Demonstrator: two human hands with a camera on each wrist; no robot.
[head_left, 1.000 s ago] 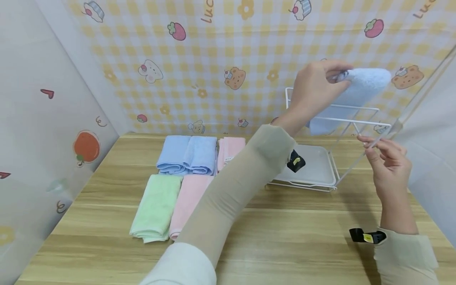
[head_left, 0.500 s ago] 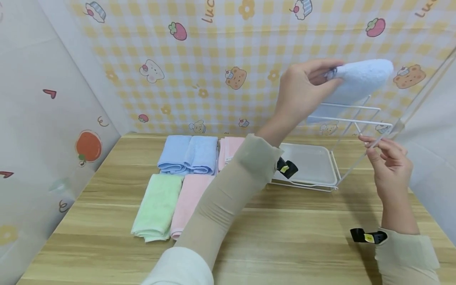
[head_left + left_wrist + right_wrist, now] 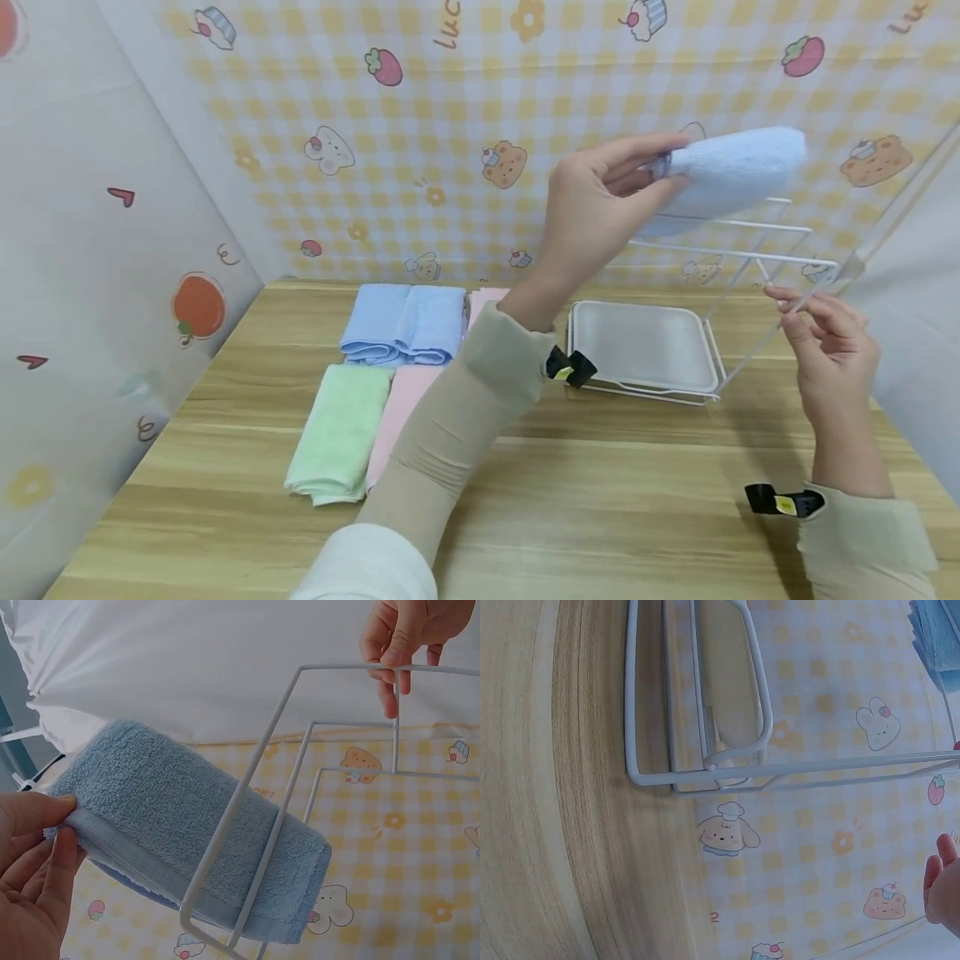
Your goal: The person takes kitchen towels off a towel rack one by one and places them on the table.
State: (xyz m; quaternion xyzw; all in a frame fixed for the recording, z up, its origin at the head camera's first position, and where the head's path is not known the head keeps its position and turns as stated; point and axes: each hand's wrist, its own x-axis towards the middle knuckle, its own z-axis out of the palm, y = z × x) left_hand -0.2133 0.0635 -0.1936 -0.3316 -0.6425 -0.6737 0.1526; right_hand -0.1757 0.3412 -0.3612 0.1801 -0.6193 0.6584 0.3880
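Observation:
A folded light-blue towel (image 3: 738,171) is up by the top bars of a white wire rack (image 3: 750,255). My left hand (image 3: 592,208) pinches one end of it between thumb and fingers. Seen from the left wrist, the towel (image 3: 165,802) slants downward, and rack bars cross in front of its far end. My right hand (image 3: 836,367) pinches the right side wire of the rack with thumb and fingertips. Only part of that hand (image 3: 943,889) enters the right wrist view. A pale tray (image 3: 645,342) lies in the base of the rack.
On the wooden table (image 3: 600,500), left of the rack, lie folded blue towels (image 3: 405,321), a green towel (image 3: 341,433) and pink towels (image 3: 401,400), partly hidden by my left arm. A patterned cloth wall (image 3: 450,108) stands behind.
My left hand has drawn the blue towel leftward and upward, its lower end rising from below the rack's top bars to about their height. The right hand keeps its hold on the rack.

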